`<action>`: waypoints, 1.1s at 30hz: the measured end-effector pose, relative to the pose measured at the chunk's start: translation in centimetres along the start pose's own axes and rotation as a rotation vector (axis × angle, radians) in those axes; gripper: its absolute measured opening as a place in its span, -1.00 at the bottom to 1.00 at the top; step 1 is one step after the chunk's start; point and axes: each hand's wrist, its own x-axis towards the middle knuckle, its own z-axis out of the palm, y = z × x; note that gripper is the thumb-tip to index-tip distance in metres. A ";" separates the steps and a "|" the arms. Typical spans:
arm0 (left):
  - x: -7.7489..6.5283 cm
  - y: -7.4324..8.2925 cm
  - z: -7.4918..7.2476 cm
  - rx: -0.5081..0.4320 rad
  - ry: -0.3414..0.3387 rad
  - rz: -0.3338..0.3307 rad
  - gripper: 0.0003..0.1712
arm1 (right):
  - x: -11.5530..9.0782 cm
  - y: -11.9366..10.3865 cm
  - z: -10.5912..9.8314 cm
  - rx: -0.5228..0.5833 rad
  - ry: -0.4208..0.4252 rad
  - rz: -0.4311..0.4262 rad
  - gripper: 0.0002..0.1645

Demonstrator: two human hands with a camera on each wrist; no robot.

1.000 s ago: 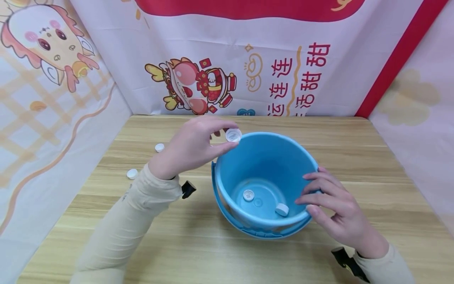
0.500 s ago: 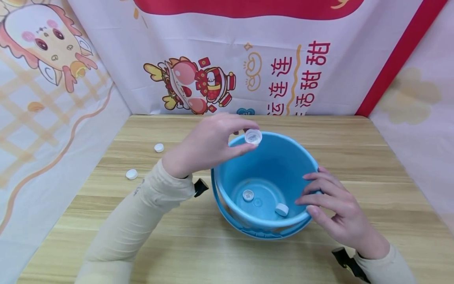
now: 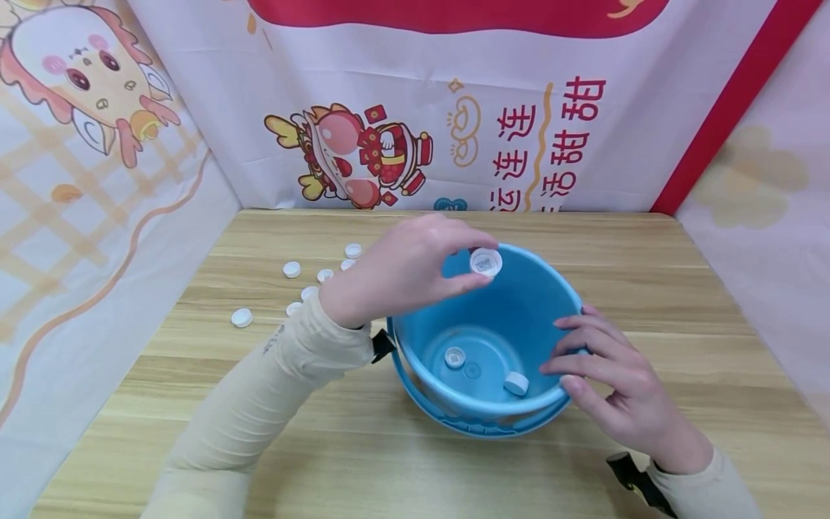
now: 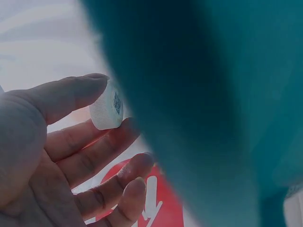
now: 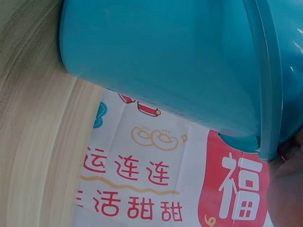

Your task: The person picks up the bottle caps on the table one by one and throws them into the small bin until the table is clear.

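My left hand [image 3: 405, 267] is over the far left part of the blue bucket [image 3: 519, 295], pinching a white bottle cap [image 3: 486, 262] between thumb and fingertips. The cap's hollow side faces the head camera; its ribbed edge shows in the left wrist view. On the right, my right hand [image 3: 616, 378] holds the bucket's rim, its fingers reaching over the edge. At the bucket's bottom lie two more white caps: one hollow side up [image 3: 455, 357], the other resting on its edge [image 3: 516, 383]. The bucket's handle [image 3: 476, 427] hangs down along its near side.
Several white caps [image 3: 292, 269] are scattered on the wooden table [image 3: 376, 461] left of the bucket, some close to my left forearm. Another cap [image 3: 242, 318] lies farther left. Printed cloth [image 3: 415, 86] stands behind the table and along both sides.
My left hand has moved right with the pinched cap, from the bucket's left rim to over its opening. Several table caps behind that arm have come into view. The right hand stays put.
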 end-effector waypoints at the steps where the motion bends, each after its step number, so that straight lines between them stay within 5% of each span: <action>1: 0.0 0.0 0.0 0.003 -0.008 -0.003 -0.44 | 0.0 0.0 0.0 -0.001 -0.001 0.002 -0.61; 11: 0.2 0.1 0.4 0.014 -0.053 -0.016 -0.41 | 0.1 0.0 0.1 -0.003 -0.002 -0.003 -0.61; 19: 0.1 0.0 0.4 0.096 -0.225 -0.070 -0.28 | 0.2 0.0 0.1 -0.005 -0.006 0.003 -0.60; 33: -0.7 -0.9 0.0 0.039 -0.158 -0.097 -0.35 | 0.3 -0.1 0.3 0.006 0.005 -0.005 -0.61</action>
